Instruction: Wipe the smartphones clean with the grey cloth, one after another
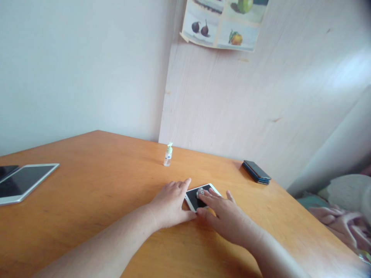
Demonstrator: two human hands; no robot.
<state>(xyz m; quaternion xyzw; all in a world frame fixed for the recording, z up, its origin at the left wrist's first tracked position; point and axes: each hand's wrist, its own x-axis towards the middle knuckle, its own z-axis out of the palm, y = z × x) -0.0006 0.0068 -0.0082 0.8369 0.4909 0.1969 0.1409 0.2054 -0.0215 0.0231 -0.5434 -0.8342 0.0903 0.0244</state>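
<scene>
A small tablet with a white frame and dark screen (pixel 193 200) lies face up on the wooden table. My left hand (pixel 170 204) holds its left side, thumb at the near corner and fingers along the far part of that edge. Under the fingertips of my right hand (pixel 222 214) is a small crumpled whitish wad, perhaps a cloth or wipe (pixel 199 192), pressed on the screen. My right hand covers the right part of the tablet. Beyond the tablet stands a small clear pump bottle (pixel 167 157) with a pale green top, touched by neither hand.
On the left lies a larger white-framed tablet (pixel 27 179) beside a dark device (pixel 7 170). A stack of dark phones (pixel 256 172) sits near the table's right edge. Walls border the table (pixel 87 162) at the back. Pinkish cloth (pixel 333 220) lies beyond the right edge.
</scene>
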